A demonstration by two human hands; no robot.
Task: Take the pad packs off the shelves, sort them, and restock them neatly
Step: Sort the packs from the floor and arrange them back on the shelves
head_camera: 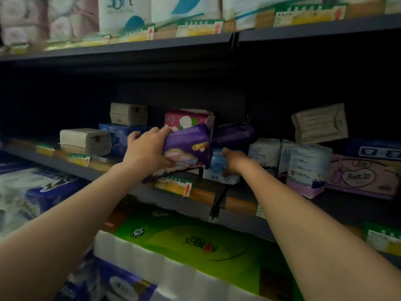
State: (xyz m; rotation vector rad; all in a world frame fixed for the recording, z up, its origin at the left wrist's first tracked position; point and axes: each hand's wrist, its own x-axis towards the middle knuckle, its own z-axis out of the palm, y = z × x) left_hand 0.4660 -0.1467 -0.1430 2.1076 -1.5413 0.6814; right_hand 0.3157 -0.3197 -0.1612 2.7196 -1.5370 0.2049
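My left hand [147, 148] grips a purple pad pack [188, 146] by its left end, just above the middle shelf [208, 198]. Behind it stands a pink pad pack [186, 119]. My right hand [233, 160] reaches to a light blue pad pack [218, 170] lying on the shelf, with its fingers hidden behind the pack. A dark purple pack [234, 133] lies further back. To the right stand white pad packs [264, 153] and a white-and-pink pack [308, 168].
White and blue packs [86, 141] sit at the shelf's left, a beige pack [320, 123] and a pink box [360, 177] at its right. Tissue packs line the top shelf [123, 14]. Below are a green tissue bundle [191, 242] and blue rolls [36, 190].
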